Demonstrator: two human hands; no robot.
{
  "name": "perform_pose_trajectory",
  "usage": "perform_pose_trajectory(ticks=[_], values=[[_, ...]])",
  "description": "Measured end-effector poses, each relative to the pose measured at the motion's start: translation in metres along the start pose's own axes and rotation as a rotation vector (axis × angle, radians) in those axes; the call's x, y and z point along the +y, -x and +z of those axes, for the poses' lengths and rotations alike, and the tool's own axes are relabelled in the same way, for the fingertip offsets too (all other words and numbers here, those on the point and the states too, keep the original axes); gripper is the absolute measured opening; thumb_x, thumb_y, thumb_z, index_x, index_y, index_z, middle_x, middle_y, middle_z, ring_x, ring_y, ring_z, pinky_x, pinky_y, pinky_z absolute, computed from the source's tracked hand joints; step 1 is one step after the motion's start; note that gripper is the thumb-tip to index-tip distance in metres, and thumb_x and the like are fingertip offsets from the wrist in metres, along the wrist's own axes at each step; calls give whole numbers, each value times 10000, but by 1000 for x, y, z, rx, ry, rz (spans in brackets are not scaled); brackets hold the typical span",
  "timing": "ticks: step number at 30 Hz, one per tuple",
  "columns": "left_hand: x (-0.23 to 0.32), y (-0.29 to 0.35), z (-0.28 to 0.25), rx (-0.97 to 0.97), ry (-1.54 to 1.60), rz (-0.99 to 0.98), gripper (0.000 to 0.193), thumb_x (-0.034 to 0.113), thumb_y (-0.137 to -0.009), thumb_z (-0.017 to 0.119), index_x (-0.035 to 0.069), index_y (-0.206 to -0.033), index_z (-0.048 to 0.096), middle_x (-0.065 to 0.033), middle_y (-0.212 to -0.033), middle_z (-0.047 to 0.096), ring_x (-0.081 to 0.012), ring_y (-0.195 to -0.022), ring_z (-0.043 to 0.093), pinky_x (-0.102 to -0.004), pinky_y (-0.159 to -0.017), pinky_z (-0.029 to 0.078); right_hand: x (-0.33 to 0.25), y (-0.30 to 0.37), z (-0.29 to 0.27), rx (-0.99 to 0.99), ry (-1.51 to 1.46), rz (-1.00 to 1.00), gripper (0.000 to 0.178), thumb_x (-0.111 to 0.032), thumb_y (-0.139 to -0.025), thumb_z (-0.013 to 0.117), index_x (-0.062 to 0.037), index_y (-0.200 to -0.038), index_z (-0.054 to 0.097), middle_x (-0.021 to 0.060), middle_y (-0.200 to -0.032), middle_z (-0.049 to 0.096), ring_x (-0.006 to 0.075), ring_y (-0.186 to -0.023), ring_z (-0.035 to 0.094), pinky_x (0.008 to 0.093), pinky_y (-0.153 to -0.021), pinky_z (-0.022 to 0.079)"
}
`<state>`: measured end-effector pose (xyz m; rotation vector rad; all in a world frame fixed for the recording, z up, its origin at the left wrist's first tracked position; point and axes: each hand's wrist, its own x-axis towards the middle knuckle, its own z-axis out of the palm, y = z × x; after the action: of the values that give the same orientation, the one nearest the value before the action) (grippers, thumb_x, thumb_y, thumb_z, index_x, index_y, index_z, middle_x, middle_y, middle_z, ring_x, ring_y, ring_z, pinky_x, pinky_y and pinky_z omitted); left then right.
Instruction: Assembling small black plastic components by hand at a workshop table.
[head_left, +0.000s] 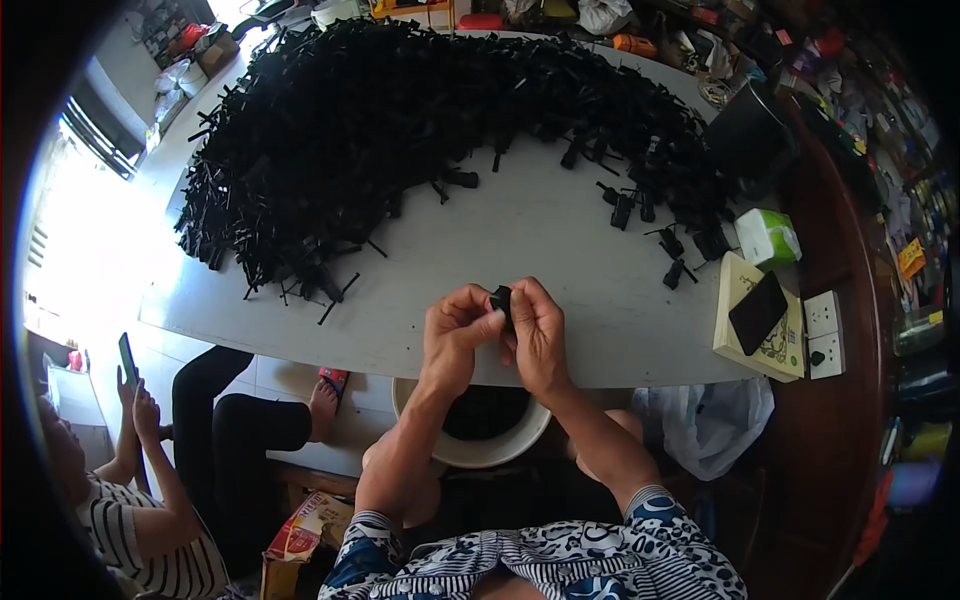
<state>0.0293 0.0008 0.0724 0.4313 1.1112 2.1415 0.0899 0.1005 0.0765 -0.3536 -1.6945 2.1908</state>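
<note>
Over the near edge of the grey table, my left hand (456, 330) and my right hand (535, 328) meet with their fingers closed round a small black plastic part (501, 298). Both thumbs press on it, and the fingers hide much of its shape. Across the far and left side of the table spreads a big heap of black plastic parts (340, 130), many with thin stems. A few loose black parts (622, 208) lie to the right, apart from the heap. Below the table edge, a white bucket (408, 398) with black contents stands between my legs.
At the right stand a black bin (748, 138), a tissue pack (768, 238) and a box (735, 300) with a phone (758, 312) on it, beside white sockets (824, 318). A plastic bag (708, 420) hangs below. At left, a person (150, 500) sits holding a phone.
</note>
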Motion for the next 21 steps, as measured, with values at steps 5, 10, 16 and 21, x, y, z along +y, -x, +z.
perform_pose_trajectory(ticks=[5, 10, 16, 21], values=[[4, -1, -13, 47, -228, 51, 134, 152, -850, 573, 38, -789, 536, 1, -744, 552, -90, -652, 505, -206, -611, 380, 2, -1, 6, 59, 166, -56, 240, -248, -974, 385, -46, -940, 511, 8, -719, 502, 56, -530, 450, 187, -443, 385], [18, 1, -7, 27, -197, 29, 131, 161, -885, 490, 36, -847, 489, -2, -692, 507, -76, -611, 490, -205, -570, 376, 7, -7, -11, -151, 291, -327, 155, 1, -845, 566, -17, -988, 509, 35, -728, 548, 76, -602, 522, 212, -533, 438], [15, 2, -5, 80, -470, 47, 137, 115, -883, 496, 67, -763, 452, 44, -609, 406, -39, -512, 347, -190, -458, 270, 1, -7, -11, -95, 453, -394, 200, 18, -730, 686, -33, -832, 523, 3, -624, 517, 42, -556, 471, 209, -503, 405], [4, 3, -1, 97, -223, 67, 188, 125, -867, 549, 75, -704, 469, 56, -574, 385, -32, -504, 330, -189, -454, 253, -2, -2, -9, -76, 602, -627, 211, 51, -668, 681, -24, -770, 512, 84, -633, 516, 188, -519, 508, 282, -479, 407]])
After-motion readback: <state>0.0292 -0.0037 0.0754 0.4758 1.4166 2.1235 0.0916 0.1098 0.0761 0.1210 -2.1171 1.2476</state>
